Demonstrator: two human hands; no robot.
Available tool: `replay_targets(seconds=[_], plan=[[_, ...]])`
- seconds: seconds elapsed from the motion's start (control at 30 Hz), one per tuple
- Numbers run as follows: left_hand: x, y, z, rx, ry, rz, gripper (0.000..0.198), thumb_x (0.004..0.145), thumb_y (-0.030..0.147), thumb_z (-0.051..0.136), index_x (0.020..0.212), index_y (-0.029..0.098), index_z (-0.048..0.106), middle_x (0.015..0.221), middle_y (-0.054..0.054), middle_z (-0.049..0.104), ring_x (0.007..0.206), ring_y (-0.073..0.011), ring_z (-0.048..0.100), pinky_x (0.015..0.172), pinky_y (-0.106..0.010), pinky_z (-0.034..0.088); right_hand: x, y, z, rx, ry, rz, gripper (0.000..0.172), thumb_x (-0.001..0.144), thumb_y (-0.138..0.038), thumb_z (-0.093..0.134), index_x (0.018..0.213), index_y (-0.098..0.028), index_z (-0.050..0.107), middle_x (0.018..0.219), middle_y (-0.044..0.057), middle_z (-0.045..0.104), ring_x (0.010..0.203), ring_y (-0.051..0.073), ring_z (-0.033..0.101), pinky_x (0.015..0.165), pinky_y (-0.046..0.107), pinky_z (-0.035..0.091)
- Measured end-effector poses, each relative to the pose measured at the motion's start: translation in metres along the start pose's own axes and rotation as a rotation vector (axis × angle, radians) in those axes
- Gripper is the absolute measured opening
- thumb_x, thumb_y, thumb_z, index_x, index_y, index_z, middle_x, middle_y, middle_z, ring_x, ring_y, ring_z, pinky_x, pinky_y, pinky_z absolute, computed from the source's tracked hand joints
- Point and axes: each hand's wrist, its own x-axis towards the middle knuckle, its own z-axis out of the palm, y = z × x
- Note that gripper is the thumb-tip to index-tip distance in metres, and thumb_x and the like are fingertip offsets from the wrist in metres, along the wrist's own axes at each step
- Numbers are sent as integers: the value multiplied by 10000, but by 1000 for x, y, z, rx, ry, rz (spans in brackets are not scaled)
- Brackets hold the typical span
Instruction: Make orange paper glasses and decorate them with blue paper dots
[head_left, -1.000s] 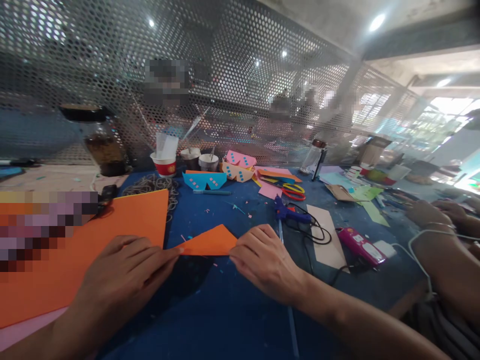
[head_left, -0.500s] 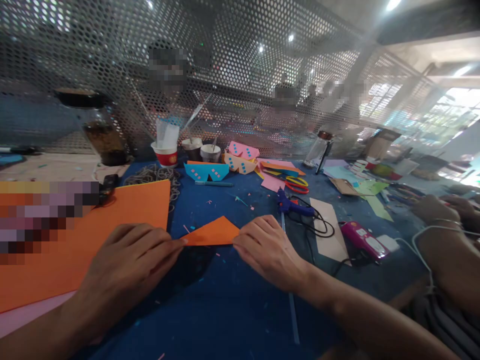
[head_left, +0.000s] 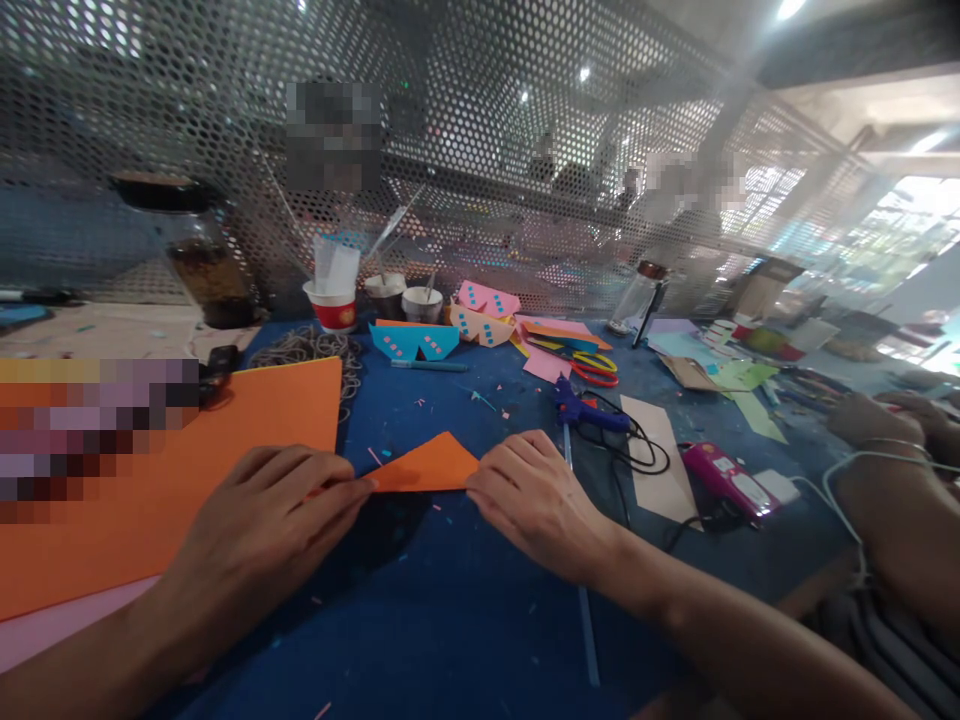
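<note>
A small folded orange paper triangle [head_left: 426, 467] lies on the blue tabletop [head_left: 450, 620] between my hands. My left hand [head_left: 262, 525] pinches its left corner with closed fingertips. My right hand [head_left: 536, 500] presses and grips its right corner, fingers curled. A large orange sheet [head_left: 247, 430] lies just left of the triangle, partly under my left hand, with a pink sheet [head_left: 60, 630] beneath it.
A blue glue gun [head_left: 581, 412] with black cord, a pink device [head_left: 724, 478], scissors [head_left: 592, 368], paper cups [head_left: 334, 305], a jar [head_left: 206, 270] and finished paper pieces [head_left: 412, 340] sit farther back. Another person's arm [head_left: 892, 500] rests at the right. A perforated metal screen [head_left: 480, 150] walls the back.
The view has shifted slightly since a second ago; both hands keep their hold on the orange triangle, which sits in nearly the same spot.
</note>
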Motion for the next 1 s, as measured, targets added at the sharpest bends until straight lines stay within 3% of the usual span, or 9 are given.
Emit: replay_targets(seconds=[0.23,0.33,0.5,0.6,0.8,0.9,1.0], plan=[[3,0,-6,-7,78,48,177,1063,128,620,1047,221,770,774,17,784,688,-199,692,761,-389,455,0,-3,-1,125,18,35,228,1144,-284,565,1011,-177,717,956,51,754,906,202,664,868,387,449],[2,-3,-6,-21,110,14,158,1055,136,643,1075,217,778,825,6,827,710,-196,738,787,-385,488,3,-1,-6,287,55,144,253,1132,-369,612,995,-188,725,963,48,773,906,197,687,852,376,463],[4,-3,-6,-55,122,-66,161,1060,187,643,1076,238,795,889,3,865,765,-202,788,809,-376,516,7,16,-14,597,115,392,193,1138,-308,588,1084,-217,749,1073,44,788,1026,186,725,936,352,537],[8,5,-10,-184,135,-218,179,1073,268,620,1111,256,795,954,0,874,815,-207,800,827,-355,557,7,24,-13,647,126,457,165,1113,-302,628,1198,-224,747,1178,60,780,1131,200,726,1020,374,551],[12,18,-19,-581,65,-630,221,1029,489,664,1115,344,807,1061,29,874,904,-218,834,726,-276,637,10,12,-3,820,-18,469,276,1094,-347,657,1334,-221,706,1356,97,775,1257,231,732,1107,436,571],[19,18,-20,-709,59,-755,294,927,558,790,1089,314,814,1065,-13,872,894,-240,830,696,-282,656,12,4,1,999,-63,517,317,1051,-300,703,1355,-213,680,1230,83,818,1112,203,788,978,374,639],[25,13,-17,-831,-16,-790,322,887,529,826,1090,280,808,1035,-34,869,757,-207,810,595,-254,629,12,-1,1,1048,-74,524,375,1005,-183,711,1377,-212,666,1014,22,817,929,163,787,879,324,651]])
